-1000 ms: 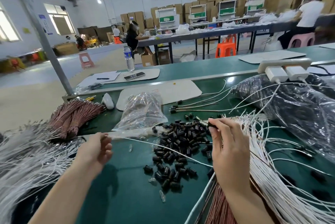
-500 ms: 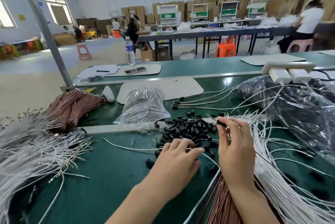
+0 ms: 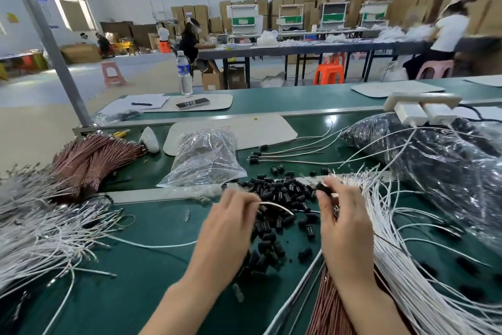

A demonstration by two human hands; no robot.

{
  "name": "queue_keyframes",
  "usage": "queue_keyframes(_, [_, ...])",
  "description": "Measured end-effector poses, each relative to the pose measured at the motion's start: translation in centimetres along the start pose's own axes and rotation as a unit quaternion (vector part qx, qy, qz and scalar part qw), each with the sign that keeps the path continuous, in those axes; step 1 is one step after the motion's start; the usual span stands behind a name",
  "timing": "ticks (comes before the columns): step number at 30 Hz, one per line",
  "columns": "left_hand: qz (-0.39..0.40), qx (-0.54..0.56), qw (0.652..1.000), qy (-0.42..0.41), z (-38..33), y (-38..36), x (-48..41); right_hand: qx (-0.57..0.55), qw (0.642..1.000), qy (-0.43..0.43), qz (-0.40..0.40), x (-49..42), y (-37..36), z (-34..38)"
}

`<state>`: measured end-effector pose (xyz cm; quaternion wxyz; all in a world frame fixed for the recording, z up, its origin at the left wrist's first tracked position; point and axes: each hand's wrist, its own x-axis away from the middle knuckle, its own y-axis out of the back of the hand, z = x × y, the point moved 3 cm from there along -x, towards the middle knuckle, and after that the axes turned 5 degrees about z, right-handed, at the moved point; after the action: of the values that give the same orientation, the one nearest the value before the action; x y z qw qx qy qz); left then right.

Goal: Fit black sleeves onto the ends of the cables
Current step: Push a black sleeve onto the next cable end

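– Since half a second back, the left hand (image 3: 231, 226) has come up off the pile of sleeves (image 3: 279, 193) with a white cable (image 3: 274, 205), hasn't it?

– Yes. On the head camera it now pinches that cable between thumb and fingers. The free end curves out to the right, above the pile on the counter (image 3: 135, 266).

– And the right hand (image 3: 345, 220)?

– It's raised just beside the big bundle of white cables (image 3: 407, 239), with one black sleeve (image 3: 323, 187) pinched at the fingertips. The two hands are apart, and the cable end and sleeve are near each other but not touching.

– So what makes the fitting go well?

– I'd slide the left grip closer to the tip. That long free end looks likely to bend when it's pushed.

– And the sleeve?

– Turn its open mouth toward the tip. I can't tell which way it faces from here. Then push straight, perhaps with a slight twist.

– How far on?

– Go by the finished cables (image 3: 288, 154) lying further back, where the sleeves sit right at the ends. Working over the pile also means a dropped sleeve lands among the others and doesn't roll off.
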<state>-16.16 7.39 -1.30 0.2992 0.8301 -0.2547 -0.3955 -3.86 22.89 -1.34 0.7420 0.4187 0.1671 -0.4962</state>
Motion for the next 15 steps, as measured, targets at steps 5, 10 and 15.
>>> queue_keyframes(5, [-0.120,0.119,0.984,0.062,2.3,1.6,2.7,0.002,0.982,0.022,0.188,0.5,-2.0,0.3])
queue_keyframes(10, [-0.110,0.132,0.983,0.062,2.3,1.3,2.9,-0.025,0.968,0.023,0.247,0.8,-2.3,0.6])
queue_keyframes(15, [-0.088,0.123,0.987,0.048,2.3,1.0,2.8,-0.064,0.966,0.010,0.249,0.8,-2.1,0.9])
